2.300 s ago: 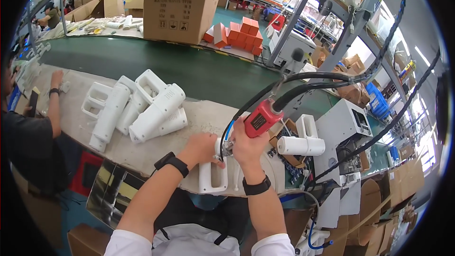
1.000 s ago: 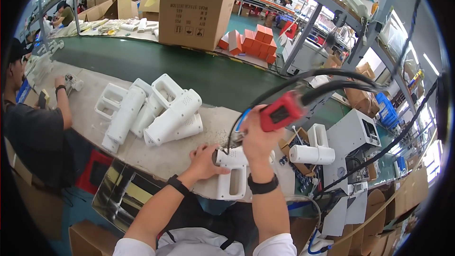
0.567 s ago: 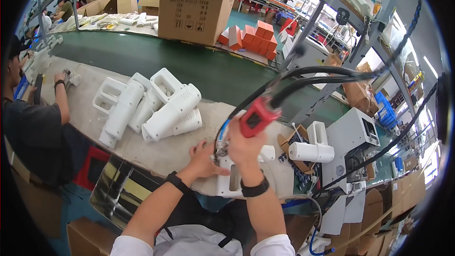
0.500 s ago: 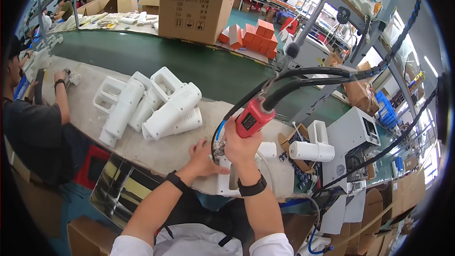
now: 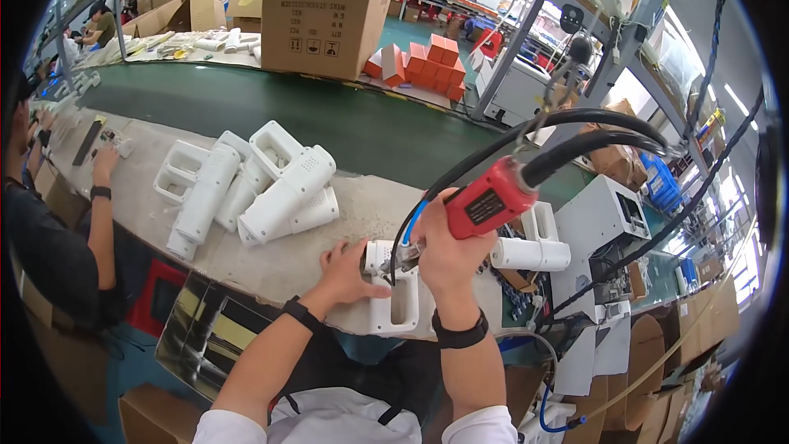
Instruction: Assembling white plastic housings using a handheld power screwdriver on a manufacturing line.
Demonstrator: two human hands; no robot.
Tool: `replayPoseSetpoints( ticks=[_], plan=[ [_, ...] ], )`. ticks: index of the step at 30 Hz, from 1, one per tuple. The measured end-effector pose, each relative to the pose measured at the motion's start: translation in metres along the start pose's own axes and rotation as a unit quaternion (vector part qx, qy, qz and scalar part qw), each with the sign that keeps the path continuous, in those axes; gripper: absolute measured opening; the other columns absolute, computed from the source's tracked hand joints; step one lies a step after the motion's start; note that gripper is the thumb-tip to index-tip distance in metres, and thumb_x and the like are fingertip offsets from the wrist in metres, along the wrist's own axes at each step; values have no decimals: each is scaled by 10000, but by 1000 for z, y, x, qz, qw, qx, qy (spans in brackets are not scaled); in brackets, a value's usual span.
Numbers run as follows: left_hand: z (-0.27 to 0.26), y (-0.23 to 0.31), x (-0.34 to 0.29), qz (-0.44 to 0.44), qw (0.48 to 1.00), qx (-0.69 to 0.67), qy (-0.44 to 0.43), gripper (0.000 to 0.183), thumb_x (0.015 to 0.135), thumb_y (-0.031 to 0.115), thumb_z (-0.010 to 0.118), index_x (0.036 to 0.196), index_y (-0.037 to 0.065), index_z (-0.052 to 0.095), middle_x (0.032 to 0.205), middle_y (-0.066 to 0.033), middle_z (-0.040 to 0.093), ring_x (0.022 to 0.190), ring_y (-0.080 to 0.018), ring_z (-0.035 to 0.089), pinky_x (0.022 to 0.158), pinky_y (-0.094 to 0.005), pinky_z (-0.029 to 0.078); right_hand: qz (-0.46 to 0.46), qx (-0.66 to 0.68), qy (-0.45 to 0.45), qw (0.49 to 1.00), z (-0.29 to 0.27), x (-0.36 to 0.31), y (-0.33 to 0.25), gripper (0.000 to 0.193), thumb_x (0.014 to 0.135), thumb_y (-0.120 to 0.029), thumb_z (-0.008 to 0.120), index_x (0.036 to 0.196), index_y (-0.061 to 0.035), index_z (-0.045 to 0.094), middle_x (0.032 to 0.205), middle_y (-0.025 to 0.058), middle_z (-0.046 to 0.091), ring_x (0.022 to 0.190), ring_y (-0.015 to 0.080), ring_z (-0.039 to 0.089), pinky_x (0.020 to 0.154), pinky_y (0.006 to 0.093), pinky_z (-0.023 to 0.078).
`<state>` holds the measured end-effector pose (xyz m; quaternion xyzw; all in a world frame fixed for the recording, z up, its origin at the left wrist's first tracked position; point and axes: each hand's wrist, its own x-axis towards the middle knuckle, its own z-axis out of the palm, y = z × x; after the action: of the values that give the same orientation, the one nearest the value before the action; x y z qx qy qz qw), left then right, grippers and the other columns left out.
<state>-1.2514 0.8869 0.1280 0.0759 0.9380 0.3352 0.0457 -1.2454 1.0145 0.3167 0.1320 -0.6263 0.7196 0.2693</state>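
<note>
My right hand (image 5: 448, 251) is wrapped around a red power screwdriver (image 5: 485, 204), which is tilted, its lower end over a white plastic housing (image 5: 394, 312) at the bench's front edge. The housing has a looped handle toward me; its barrel is partly hidden behind the tool and my right hand. My left hand (image 5: 339, 275) grips the housing from the left, thumb on the handle and fingertips by the barrel. Thick black cables and a thin blue tube run from the screwdriver. Several similar white housings (image 5: 288, 197) are piled to the left.
Beyond the bench runs a green conveyor belt (image 5: 205, 99), with a large carton (image 5: 325, 16) and orange boxes (image 5: 427, 64) behind it. Another white housing (image 5: 530, 255) lies at right, near a grey machine (image 5: 604, 230). A co-worker (image 5: 57, 230) handles small parts at left.
The screwdriver and my right hand have shifted right, and the tool leans over more. The housing beneath has turned, its barrel now nearer my left fingertips. The co-worker's hands have moved.
</note>
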Motion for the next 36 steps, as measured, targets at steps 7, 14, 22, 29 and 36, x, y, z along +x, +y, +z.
replayPoseSetpoints(
  ticks=[7,14,22,29,36],
  plan=[
    [-12,12,-7,1,1000,-17,-21,1183,534,599,801,1442,31,300,1394,-238,399,1370,-370,231,1092,-486,132,57,-62,6,996,-2,-17,51,93,858,-51,621,785,-20,572,605,12,566,502,84,539,464,230,413],
    [12,47,-35,5,997,32,68,1052,659,510,755,1434,10,248,1420,-174,309,1319,-363,272,1040,-601,194,13,-52,18,998,-14,-11,50,92,867,-54,635,832,-17,559,595,15,559,505,91,541,472,232,428],
    [6,28,17,-28,990,54,124,945,673,442,752,1432,107,299,1401,-161,340,1315,-346,283,1018,-647,202,-12,8,65,998,-44,1,-24,30,860,2,568,871,10,542,576,25,529,470,99,517,458,223,428],
    [8,26,19,-16,991,45,125,901,673,443,752,1412,120,350,1396,-169,348,1317,-342,283,1005,-644,217,23,-19,47,998,-54,-7,10,55,857,-18,597,851,9,549,582,33,543,472,100,521,443,222,405],
    [12,25,17,-12,989,42,144,877,674,432,753,1396,112,369,1381,-176,370,1304,-347,306,999,-635,228,15,-99,29,995,-50,-23,49,78,850,-6,621,837,-11,545,610,19,565,502,96,549,473,228,428]
  ],
)
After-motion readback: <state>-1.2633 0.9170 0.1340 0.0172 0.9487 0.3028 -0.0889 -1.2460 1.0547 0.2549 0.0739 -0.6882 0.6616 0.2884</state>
